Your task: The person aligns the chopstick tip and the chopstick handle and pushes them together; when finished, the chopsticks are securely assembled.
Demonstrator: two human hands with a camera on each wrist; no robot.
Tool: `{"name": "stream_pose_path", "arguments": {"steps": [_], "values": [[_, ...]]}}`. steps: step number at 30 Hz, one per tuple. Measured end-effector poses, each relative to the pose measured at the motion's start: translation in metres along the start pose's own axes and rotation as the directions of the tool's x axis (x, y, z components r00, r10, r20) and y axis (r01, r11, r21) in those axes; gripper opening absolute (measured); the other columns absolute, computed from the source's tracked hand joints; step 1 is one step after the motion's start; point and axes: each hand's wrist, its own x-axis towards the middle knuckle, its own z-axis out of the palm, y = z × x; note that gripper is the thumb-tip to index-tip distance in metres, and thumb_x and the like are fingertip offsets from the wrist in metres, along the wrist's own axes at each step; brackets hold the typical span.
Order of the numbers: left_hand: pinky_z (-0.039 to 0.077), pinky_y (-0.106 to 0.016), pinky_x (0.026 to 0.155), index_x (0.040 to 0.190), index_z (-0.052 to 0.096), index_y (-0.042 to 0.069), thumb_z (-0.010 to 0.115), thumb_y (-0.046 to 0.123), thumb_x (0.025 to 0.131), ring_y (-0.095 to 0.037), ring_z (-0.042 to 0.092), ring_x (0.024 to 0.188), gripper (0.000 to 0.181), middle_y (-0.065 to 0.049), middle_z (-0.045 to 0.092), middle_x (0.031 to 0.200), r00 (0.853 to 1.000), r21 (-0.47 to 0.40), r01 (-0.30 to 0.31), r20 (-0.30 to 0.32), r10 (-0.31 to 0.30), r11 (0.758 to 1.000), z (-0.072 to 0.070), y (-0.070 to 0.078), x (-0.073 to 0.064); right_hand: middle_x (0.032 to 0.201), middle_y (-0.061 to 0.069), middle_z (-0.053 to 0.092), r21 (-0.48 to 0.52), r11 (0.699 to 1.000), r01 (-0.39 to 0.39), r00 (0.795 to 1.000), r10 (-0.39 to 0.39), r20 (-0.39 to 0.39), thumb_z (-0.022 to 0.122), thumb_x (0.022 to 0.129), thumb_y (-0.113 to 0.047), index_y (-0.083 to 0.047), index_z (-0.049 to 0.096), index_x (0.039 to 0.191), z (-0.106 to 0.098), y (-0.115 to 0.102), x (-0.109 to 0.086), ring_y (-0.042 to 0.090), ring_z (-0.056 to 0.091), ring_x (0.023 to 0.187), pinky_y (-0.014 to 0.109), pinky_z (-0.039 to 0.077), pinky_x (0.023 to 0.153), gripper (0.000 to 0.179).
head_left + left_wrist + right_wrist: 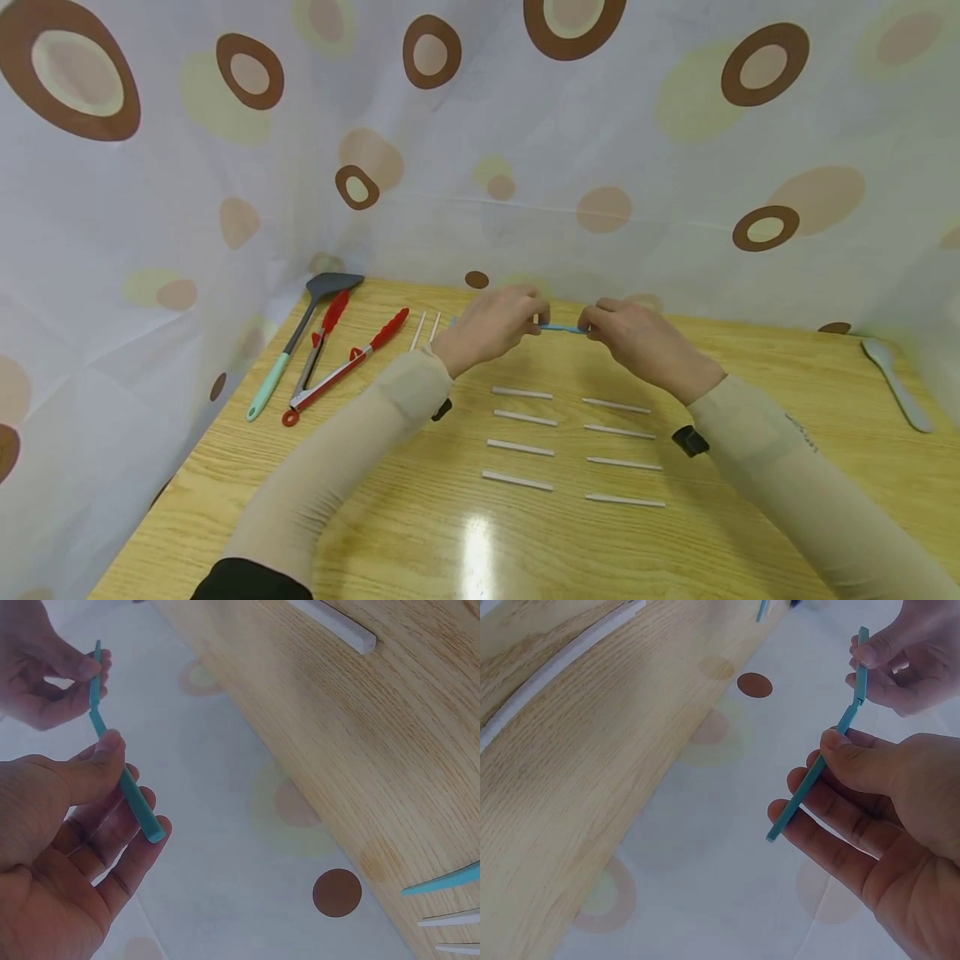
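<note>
Above the far edge of the table, both hands hold a blue two-section chopstick [564, 328]. My left hand [495, 323] pinches one section between thumb and fingers. The other section is pinched by my right hand [647, 343]. In the left wrist view, the sections of the chopstick [140, 802] meet end to end at a slight angle, and the joint shows between the two hands. The right wrist view shows the thumb pressing its section [810, 780] against the fingers. Below the hands, several white chopstick sections [522, 392] lie in two columns on the table.
Left of the hands lie two white chopsticks [417, 330] and another blue chopstick [444, 880]. Red-tipped tongs [330, 379] and a spatula with a mint handle [268, 386] lie farther left. A grey spoon [896, 385] is at the far right. A patterned curtain [660, 158] hangs behind the table.
</note>
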Motion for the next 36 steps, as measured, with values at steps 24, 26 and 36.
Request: {"name": "stream_pose_path", "arguments": {"steps": [24, 26, 36], "values": [[0.043, -0.018, 0.060, 0.099, 0.078, 0.013, 0.072, 0.015, 0.092, -0.010, 0.050, 0.073, 0.009, 0.001, 0.051, 0.085, 0.978, 0.034, -0.120, -0.167, 0.124, 0.992, 0.007, 0.001, -0.005, 0.086, 0.009, 0.063, 0.039, 0.999, -0.002, 0.994, 0.007, -0.107, 0.073, 0.084, 0.009, 0.001, 0.071, 0.093, 0.001, -0.003, -0.001, 0.023, 0.065, 0.072, 0.034, 0.054, 0.063, 0.013], [0.043, -0.019, 0.060, 0.097, 0.077, 0.013, 0.071, 0.014, 0.092, -0.011, 0.051, 0.074, 0.007, 0.000, 0.052, 0.086, 0.972, 0.051, -0.139, -0.183, 0.146, 0.989, 0.008, 0.000, -0.006, 0.085, 0.009, 0.061, 0.032, 0.999, 0.013, 0.994, -0.009, -0.108, 0.073, 0.084, 0.010, 0.002, 0.070, 0.093, 0.002, -0.003, -0.001, 0.023, 0.064, 0.072, 0.033, 0.054, 0.063, 0.013], [0.043, -0.020, 0.059, 0.093, 0.075, 0.010, 0.069, 0.006, 0.093, -0.013, 0.050, 0.075, 0.006, -0.003, 0.053, 0.089, 0.956, 0.094, -0.167, -0.227, 0.184, 0.982, 0.012, 0.000, -0.009, 0.087, 0.012, 0.058, 0.052, 0.997, 0.053, 0.994, -0.048, -0.094, 0.071, 0.081, 0.018, 0.005, 0.065, 0.095, 0.006, -0.007, 0.002, 0.027, 0.061, 0.078, 0.034, 0.054, 0.068, 0.020]]}}
